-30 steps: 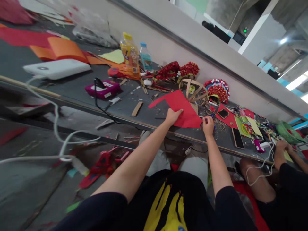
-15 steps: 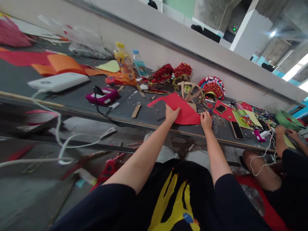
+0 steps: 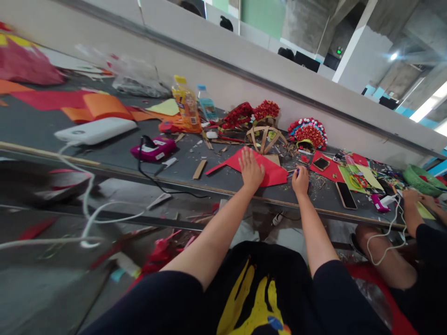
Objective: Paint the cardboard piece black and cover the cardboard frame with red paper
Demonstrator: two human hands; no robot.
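A cut sheet of red paper lies on the dark table, with a narrow strip pointing left. My left hand is spread flat on top of it, fingers apart. Just right of the sheet, my right hand is closed around something small and blue that I cannot make out. Behind the paper stands a frame of bent cardboard strips, beside red decorated pieces and a fan-shaped piece with white beads.
To the left are a white power bank, a purple socket block and two bottles. A phone and a green basket are at the right, near another person's hands. Cables hang over the table edge.
My left hand has opened from its grip on the red paper and now presses it flat. The paper lies lower on the table, and my right hand has come off its corner.
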